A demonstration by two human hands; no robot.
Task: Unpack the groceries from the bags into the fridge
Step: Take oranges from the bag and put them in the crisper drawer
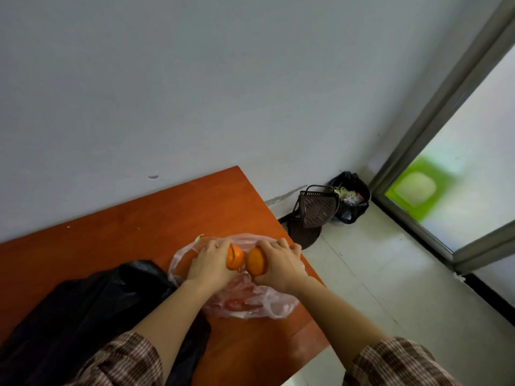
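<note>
Head view, single frame.

- Tabletop: a reddish-brown wooden table (133, 218) is set against a pale wall (195, 93), with its right edge beside a tiled floor (376, 274).
- Bags: a clear plastic bag (259, 303), thin and crumpled, is laid on the table near the right edge. Red shapes are seen through its near end, but what they are cannot be told. A black bag (83, 302), large and slack, is spread on the table to the left and is touched by the clear one.
- Hands: the left hand (209, 261) is curled round an orange (235, 257). The right hand (280, 264) is curled round a second orange (255, 262). Both fruits are held just above the clear plastic bag, side by side and almost touching.
- Clothing: brown checked sleeves (119, 360) are pushed up the forearms.
- Floor corner: a bin (354, 199) lined in black is stood against the wall, with scraps inside. Dark perforated baskets (315, 210) are leaned just beside it.
- Right side: a grey door frame (446, 118) is fitted with frosted glass, behind which a blurred green shape is seen.
</note>
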